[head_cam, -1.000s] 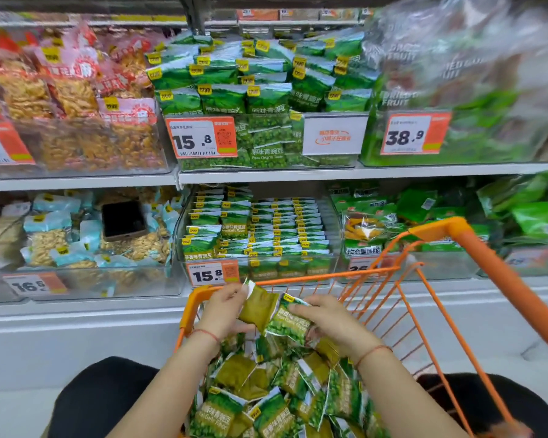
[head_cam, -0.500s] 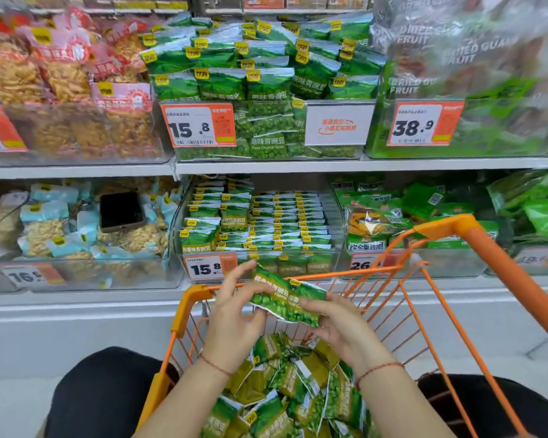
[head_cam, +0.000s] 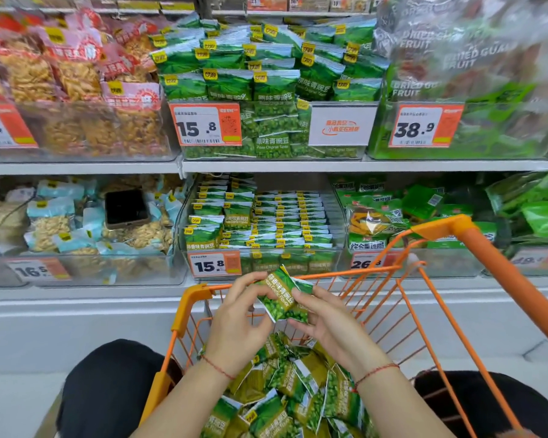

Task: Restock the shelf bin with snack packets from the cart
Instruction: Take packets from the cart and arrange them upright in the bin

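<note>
Both hands hold small green pea snack packets (head_cam: 281, 295) above the orange cart (head_cam: 190, 298). My left hand (head_cam: 238, 320) pinches the packets' left edge with its fingertips. My right hand (head_cam: 326, 324) grips their right side from below. Several more green packets (head_cam: 285, 393) lie piled in the cart under my wrists. Straight ahead on the lower shelf stands the clear bin (head_cam: 339, 216) with a 15.8 price tag (head_cam: 214, 263), holding neat rows of the same green packets.
A black phone (head_cam: 126, 208) lies on nut packets in the bin to the left. The upper shelf (head_cam: 266, 165) carries more green pea bags and red snack bags. The cart handle (head_cam: 500, 267) rises at the right. Dark-clothed knees flank the cart.
Both hands lifted the packets out of the cart pile to the cart's front rim and brought them together, turning them more upright.
</note>
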